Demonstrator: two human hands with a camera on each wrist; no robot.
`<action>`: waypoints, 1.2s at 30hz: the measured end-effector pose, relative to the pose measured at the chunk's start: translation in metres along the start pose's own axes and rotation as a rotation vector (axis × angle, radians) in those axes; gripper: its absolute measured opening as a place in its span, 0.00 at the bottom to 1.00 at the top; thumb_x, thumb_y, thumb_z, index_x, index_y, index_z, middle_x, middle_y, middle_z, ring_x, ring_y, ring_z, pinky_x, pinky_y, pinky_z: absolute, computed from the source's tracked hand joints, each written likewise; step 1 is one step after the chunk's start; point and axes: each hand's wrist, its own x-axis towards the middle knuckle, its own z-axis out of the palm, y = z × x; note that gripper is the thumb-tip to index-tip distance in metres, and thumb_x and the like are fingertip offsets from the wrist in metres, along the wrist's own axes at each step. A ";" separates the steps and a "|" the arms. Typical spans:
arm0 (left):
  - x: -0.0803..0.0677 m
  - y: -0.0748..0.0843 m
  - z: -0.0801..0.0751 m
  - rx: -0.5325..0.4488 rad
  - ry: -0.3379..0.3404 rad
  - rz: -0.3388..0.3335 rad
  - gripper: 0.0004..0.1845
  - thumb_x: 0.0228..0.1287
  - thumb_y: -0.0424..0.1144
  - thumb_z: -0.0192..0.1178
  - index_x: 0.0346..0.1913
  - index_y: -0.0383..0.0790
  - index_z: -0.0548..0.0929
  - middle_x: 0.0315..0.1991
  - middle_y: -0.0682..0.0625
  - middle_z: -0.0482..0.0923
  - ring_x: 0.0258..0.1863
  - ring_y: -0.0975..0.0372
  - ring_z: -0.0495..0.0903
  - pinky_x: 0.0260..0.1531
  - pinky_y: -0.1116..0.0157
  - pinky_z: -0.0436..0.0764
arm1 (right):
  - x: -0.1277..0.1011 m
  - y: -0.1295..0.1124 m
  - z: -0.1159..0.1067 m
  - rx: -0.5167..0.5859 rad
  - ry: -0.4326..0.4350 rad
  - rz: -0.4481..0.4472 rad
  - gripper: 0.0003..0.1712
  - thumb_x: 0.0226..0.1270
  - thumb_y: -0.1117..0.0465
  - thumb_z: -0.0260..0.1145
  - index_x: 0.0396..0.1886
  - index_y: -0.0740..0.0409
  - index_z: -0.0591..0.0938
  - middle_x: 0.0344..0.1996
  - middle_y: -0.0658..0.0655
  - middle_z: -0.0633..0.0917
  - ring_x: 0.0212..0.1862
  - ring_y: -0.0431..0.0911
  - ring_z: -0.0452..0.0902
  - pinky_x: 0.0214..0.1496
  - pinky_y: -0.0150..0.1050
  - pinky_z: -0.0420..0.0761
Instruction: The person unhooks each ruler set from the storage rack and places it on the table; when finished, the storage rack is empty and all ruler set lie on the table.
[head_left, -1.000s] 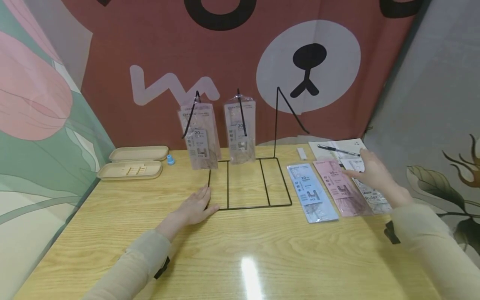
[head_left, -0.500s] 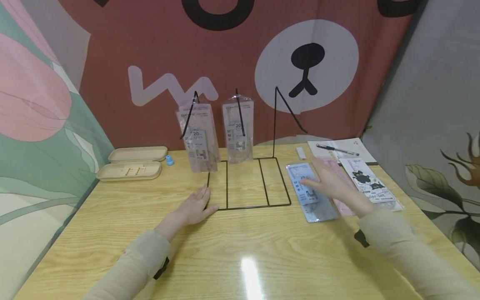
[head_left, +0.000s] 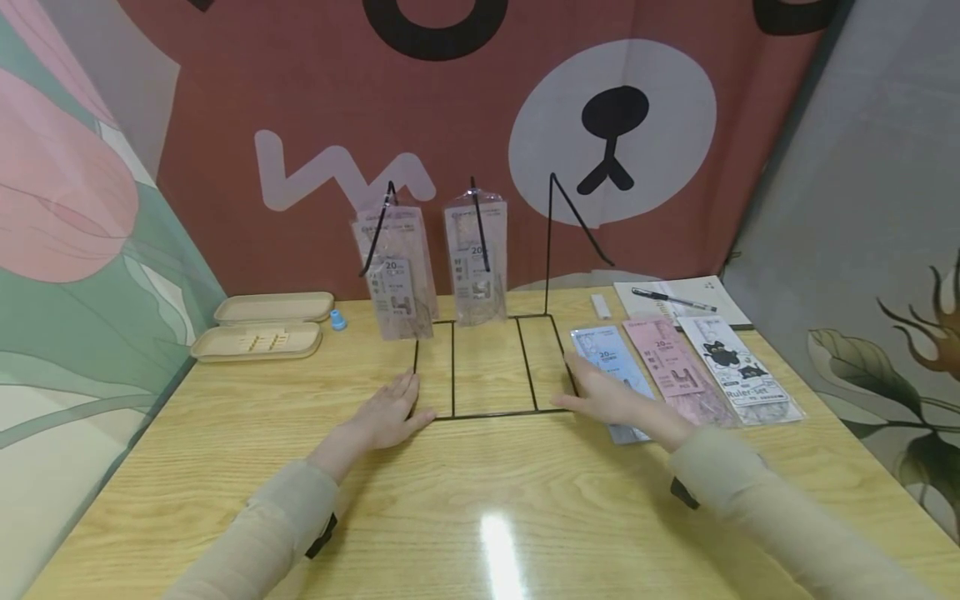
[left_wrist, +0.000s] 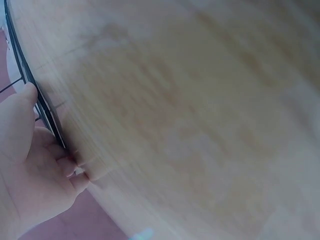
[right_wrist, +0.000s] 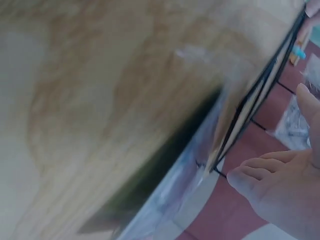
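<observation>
A black wire display rack stands on the wooden table, with three tall hooks. My left hand rests at its front left corner, fingers extended along the side; in the left wrist view the thumb lies against the wire. My right hand is at the front right corner, its straight fingers beside the wire and overlapping a blue ruler pack. Pink ruler packs hang on the left hook, and another ruler pack hangs on the middle one. The right hook is bare.
Right of the blue pack lie a pink ruler pack and a white ruler pack with black cats. Behind them are a notebook, a pen and a white eraser. An open beige case and small blue piece sit left.
My right hand has moved left, from the white ruler pack across the pink and blue packs to the rack's right side. My left hand has stayed at the left corner.
</observation>
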 end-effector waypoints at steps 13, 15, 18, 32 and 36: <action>0.000 -0.001 0.000 -0.005 0.001 0.000 0.41 0.72 0.56 0.42 0.72 0.26 0.46 0.74 0.33 0.40 0.74 0.44 0.44 0.72 0.46 0.49 | 0.005 -0.005 0.012 0.021 -0.105 0.081 0.49 0.67 0.47 0.59 0.70 0.77 0.48 0.70 0.77 0.51 0.71 0.68 0.47 0.73 0.59 0.50; 0.000 -0.001 0.001 -0.005 0.002 -0.001 0.41 0.72 0.56 0.42 0.72 0.26 0.46 0.74 0.33 0.40 0.74 0.45 0.44 0.72 0.46 0.49 | 0.006 -0.005 0.014 0.001 -0.110 0.088 0.49 0.67 0.48 0.59 0.70 0.78 0.47 0.70 0.77 0.50 0.71 0.68 0.46 0.73 0.59 0.49; 0.000 -0.002 0.001 -0.019 0.009 -0.003 0.41 0.72 0.57 0.43 0.72 0.27 0.46 0.74 0.34 0.40 0.74 0.45 0.45 0.72 0.47 0.50 | 0.007 -0.006 0.016 -0.046 -0.125 0.098 0.49 0.68 0.49 0.58 0.69 0.79 0.45 0.70 0.78 0.47 0.72 0.68 0.42 0.74 0.58 0.46; 0.003 -0.024 -0.037 -0.351 0.433 -0.132 0.26 0.71 0.42 0.50 0.63 0.25 0.64 0.61 0.30 0.67 0.62 0.39 0.66 0.62 0.44 0.67 | 0.008 -0.009 0.020 -0.098 -0.159 0.121 0.44 0.73 0.49 0.51 0.68 0.81 0.48 0.70 0.79 0.42 0.72 0.68 0.37 0.74 0.58 0.45; 0.006 -0.028 -0.059 -0.583 0.609 -0.186 0.26 0.70 0.40 0.51 0.62 0.24 0.63 0.58 0.29 0.68 0.59 0.38 0.68 0.60 0.46 0.71 | 0.008 -0.010 0.019 -0.102 -0.172 0.121 0.44 0.73 0.49 0.51 0.68 0.82 0.48 0.70 0.79 0.41 0.73 0.68 0.37 0.74 0.58 0.44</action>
